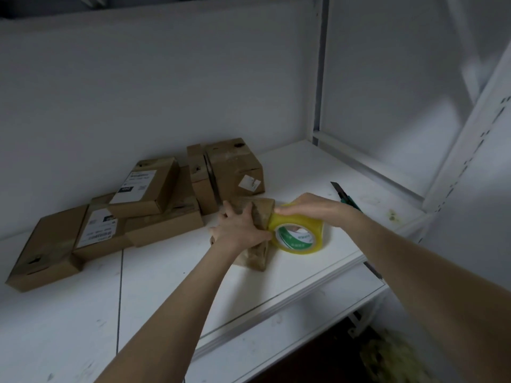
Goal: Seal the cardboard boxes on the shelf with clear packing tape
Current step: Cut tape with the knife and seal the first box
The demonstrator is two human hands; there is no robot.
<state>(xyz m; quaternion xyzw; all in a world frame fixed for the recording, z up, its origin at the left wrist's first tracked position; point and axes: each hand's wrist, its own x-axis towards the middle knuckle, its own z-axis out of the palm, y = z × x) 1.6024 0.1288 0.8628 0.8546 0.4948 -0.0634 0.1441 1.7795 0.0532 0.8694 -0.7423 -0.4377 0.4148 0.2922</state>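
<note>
Small box (261,212): on the white shelf (304,167), near the front edge, centre of view. Long axis is judged to run roughly 12-to-6 o'clock.

- Left hand (240,228) is clamped on the box from its 9 o'clock side, thumb laid over the top face. Box is pinned to the shelf.
- Tape roll (311,225) is set on edge at the box's 3 o'clock, touching its far right corner, core hole facing 6 o'clock.
- Right hand (309,208) is wrapped over the roll from above. Roll is held firmly.
- Key relation: roll lies right of the box, so the next pull is judged to run 3-to-9 o'clock, across the long axis. Right hand is nearer the roll, left nearer the box. Free tape end is not resolved.

Box look: brown cardboard, scuffed, mottled, corners rounded. Whether tape is already laid on it cannot be told; the picture is dim.

Other items: knife (345,197) at 2 o'clock of the roll, apart from it. Stacked boxes (146,186) at 9–10 o'clock, two upright boxes (229,167) at 12 o'clock.
</note>
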